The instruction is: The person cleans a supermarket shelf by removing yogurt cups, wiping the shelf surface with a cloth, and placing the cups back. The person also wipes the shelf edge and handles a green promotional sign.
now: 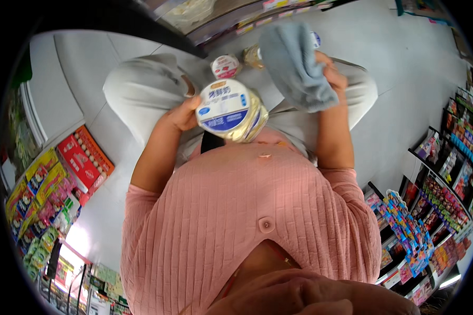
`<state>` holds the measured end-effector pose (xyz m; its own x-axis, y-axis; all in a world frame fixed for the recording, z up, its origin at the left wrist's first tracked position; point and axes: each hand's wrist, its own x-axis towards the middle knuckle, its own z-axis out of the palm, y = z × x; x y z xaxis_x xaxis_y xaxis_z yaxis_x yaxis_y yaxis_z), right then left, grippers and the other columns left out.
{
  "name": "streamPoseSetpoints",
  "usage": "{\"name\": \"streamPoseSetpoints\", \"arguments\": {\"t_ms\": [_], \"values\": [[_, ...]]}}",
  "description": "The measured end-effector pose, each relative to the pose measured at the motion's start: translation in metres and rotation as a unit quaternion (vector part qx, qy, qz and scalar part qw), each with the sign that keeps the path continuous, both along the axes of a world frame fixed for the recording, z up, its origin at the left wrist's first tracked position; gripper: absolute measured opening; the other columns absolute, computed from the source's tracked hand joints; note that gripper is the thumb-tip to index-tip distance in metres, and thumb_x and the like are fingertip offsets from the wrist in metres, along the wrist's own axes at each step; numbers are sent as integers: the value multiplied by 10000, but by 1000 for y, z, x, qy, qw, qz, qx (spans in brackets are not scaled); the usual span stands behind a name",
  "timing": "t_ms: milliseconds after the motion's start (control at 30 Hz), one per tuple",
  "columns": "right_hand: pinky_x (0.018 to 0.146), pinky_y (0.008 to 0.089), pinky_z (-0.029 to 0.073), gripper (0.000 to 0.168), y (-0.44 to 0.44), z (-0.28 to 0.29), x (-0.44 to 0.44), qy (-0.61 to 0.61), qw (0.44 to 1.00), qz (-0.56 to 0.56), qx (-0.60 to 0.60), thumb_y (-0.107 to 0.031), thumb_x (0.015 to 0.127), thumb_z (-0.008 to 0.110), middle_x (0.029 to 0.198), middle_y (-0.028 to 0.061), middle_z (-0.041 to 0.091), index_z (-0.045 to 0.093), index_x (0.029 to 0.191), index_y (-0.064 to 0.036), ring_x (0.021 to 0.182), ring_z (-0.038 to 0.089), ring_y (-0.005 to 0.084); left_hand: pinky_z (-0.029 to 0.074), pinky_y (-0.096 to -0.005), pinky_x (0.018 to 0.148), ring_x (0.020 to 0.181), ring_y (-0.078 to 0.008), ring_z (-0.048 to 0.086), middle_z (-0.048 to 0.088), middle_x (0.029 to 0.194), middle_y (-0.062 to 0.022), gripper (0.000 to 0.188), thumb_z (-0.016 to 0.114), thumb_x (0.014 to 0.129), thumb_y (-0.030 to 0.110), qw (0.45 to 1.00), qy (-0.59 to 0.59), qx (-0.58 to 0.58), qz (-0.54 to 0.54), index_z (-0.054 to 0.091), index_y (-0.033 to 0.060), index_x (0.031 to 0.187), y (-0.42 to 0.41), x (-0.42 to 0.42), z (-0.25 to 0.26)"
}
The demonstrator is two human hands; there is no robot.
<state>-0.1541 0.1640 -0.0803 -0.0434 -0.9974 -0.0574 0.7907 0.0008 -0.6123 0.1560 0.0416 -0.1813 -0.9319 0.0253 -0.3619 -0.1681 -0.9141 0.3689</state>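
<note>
My left hand [187, 114] grips a clear plastic tub [256, 118] by its side. Its round white-and-blue lid [222, 106] bears writing and faces up toward me; pale contents show through the wall. In my right hand [332, 73] hangs a grey-blue cloth [295, 67], bunched at the fingers and apart from the tub. Beyond the held tub, between my knees, stands a smaller tub with a white-and-pink lid [226, 66]. Another clear container [252, 57] is partly hidden by the cloth. A white-and-blue lid [316, 39] peeks out behind the cloth's far edge.
A shelf unit with price tags [276, 4] runs along the far side, with a dark panel [161, 35] at its left. Red boxes [82, 159] and bagged snacks [43, 193] lie to my left. Racks of packaged goods [443, 197] stand on the right. Grey floor tiles [394, 67] surround me.
</note>
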Motion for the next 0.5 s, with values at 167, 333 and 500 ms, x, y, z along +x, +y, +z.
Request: {"name": "streamPoseSetpoints", "arguments": {"t_ms": [167, 333, 500], "values": [[920, 376, 437, 423, -23, 54, 30, 384, 892, 160, -179, -275, 799, 669, 1128, 137, 587, 598, 1123, -12, 1060, 557, 257, 353, -386, 1082, 1258, -234, 485, 505, 1371, -118, 969, 702, 714, 643, 999, -32, -18, -29, 404, 23, 1398, -4, -5, 35], [977, 438, 433, 512, -27, 52, 95, 662, 727, 79, -164, -287, 761, 735, 1298, 155, 538, 585, 1187, -46, 1173, 516, 368, 450, -378, 1026, 1249, -208, 495, 495, 1372, -100, 571, 668, 880, 282, 997, -51, -64, -2, 445, 79, 1366, -2, -8, 27], [1008, 461, 413, 589, -18, 51, 91, 684, 717, 72, -113, -316, 724, 756, 1330, 131, 528, 586, 1224, -53, 1208, 484, 403, 411, -373, 1044, 1250, -201, 481, 494, 1372, -79, 656, 708, 841, 356, 993, -101, -63, -18, 444, 72, 1371, 7, -4, 15]]}}
